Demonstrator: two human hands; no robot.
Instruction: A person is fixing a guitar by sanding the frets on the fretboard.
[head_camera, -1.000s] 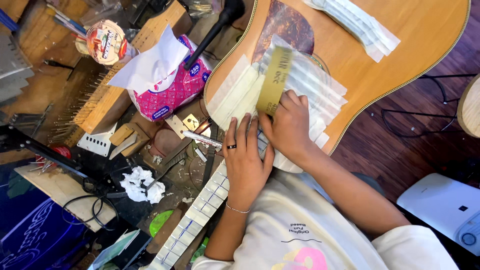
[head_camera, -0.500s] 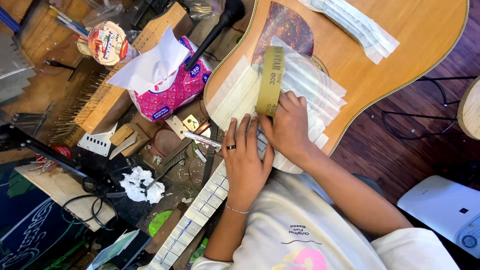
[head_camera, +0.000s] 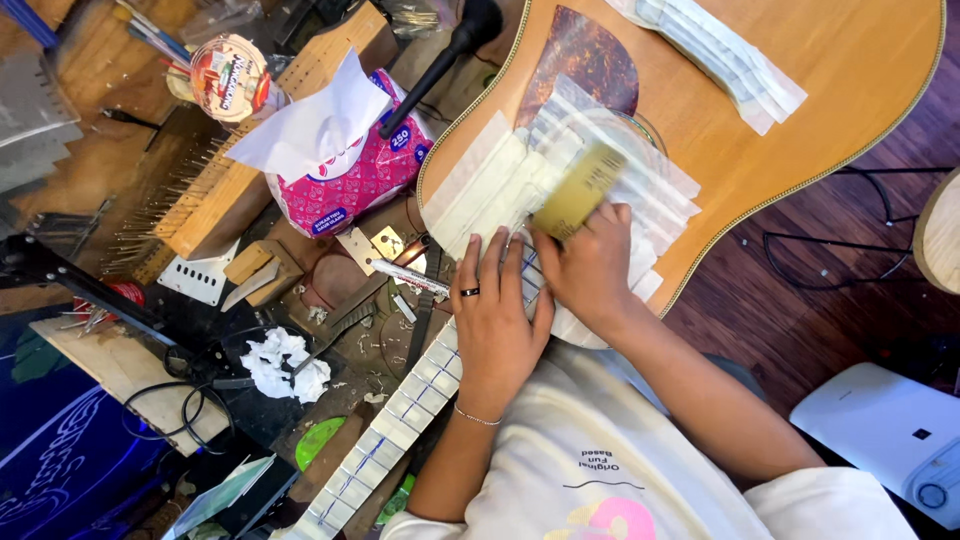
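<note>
A: Wood and clutter at the far left of the tabletop (head_camera: 90, 170): a wooden block bristling with metal pins (head_camera: 190, 205), a round snack cup (head_camera: 229, 77) above it; lower down a crumpled white tissue (head_camera: 283, 364); then the pink tissue pack (head_camera: 350, 175) with a sheet pulled up.

B: And the hands?

A: Further right; the left hand (head_camera: 492, 322) lies flat, fingers spread, a dark ring on one finger, pressing on the guitar neck (head_camera: 400, 420) where it meets the body; it grips nothing. The right hand (head_camera: 590, 268) is closed on a tan block (head_camera: 578, 190), blurred, most likely a sanding block; it sits on the last frets, over the white masking tape (head_camera: 480, 190) covering the acoustic guitar top (head_camera: 830, 90) around the soundhole.

B: What could go wrong, in your view?

A: A stroke running off the fingerboard could carry the block past the tape and scuff the bare finish or the dark pickguard (head_camera: 590, 70); the tape could lift under rubbing; if the flat hand eases off, the neck may shift. Another taped strip (head_camera: 720, 55) lies further right.
</note>
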